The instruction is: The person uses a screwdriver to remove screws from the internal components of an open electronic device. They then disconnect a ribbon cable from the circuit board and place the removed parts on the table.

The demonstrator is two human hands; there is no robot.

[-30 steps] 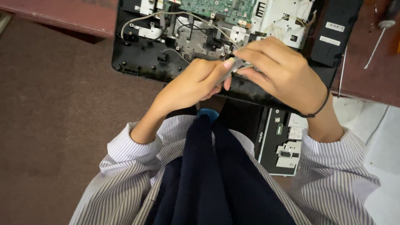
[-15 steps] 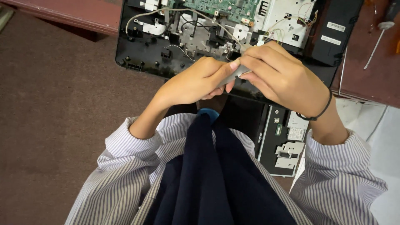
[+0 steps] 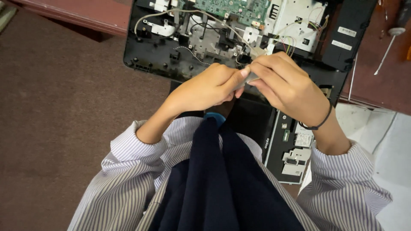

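Note:
My left hand (image 3: 205, 87) and my right hand (image 3: 287, 83) meet in front of me, both pinching a small flat grey strip (image 3: 247, 79) between the fingertips. A thin black band circles my right wrist. Just beyond the hands lies an opened laptop chassis (image 3: 150, 64), black, with a green circuit board (image 3: 231, 7), metal brackets and thin coloured wires (image 3: 287, 42) showing. How the strip joins the chassis is hidden by my fingers.
The chassis rests on a dark red wooden table (image 3: 85, 15). A screwdriver (image 3: 387, 47) lies on the table at the far right. A second black device with white stickers (image 3: 289, 143) sits below the table edge near my right forearm. Brown floor (image 3: 55, 119) spreads to the left.
The hands have stayed together on the strip, shifting only slightly; the left thumb now presses closer to the right fingertips. The view has drifted a little.

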